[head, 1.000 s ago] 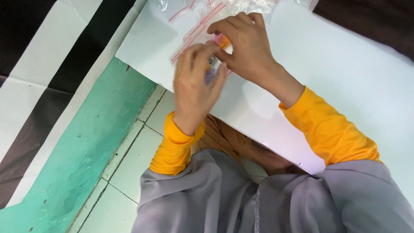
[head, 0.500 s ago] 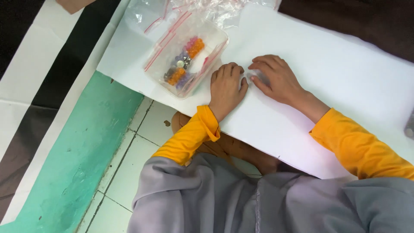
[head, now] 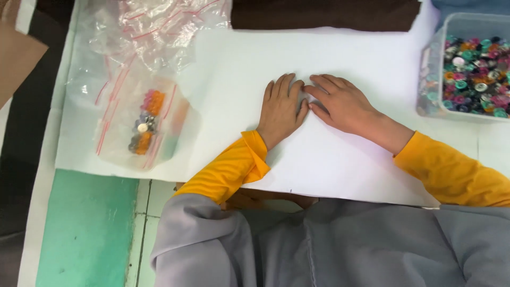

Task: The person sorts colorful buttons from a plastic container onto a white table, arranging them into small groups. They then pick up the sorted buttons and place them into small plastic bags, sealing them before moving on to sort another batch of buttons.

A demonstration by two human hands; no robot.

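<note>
Here, nearest to you, your grey garment [head: 329,244] is filling the bottom of the view, with your orange sleeves [head: 234,167] reaching forward over the edge of the white sheet [head: 340,58] that is covering the work surface. Your left hand [head: 281,109] is lying palm down on that sheet, fingers stretched out flat and close together, pinching nothing. Your right hand [head: 342,103] is resting just beside it, also flat and empty, its fingers angling toward the left hand so that the fingertips of the two are touching or almost touching. Off to your left, well apart from both hands, a small clear bag [head: 143,125] with red seal lines is lying on the sheet, holding a cluster of little coloured pieces, orange, purple and white among them. Beyond it, at the far left corner, a heap of crumpled empty clear bags [head: 159,29] is piling up. At your far right, a clear plastic tub [head: 467,69] is sitting on the sheet, full of small round pieces in many colours. A dark brown cloth [head: 324,13] is lying along the far edge.
</note>
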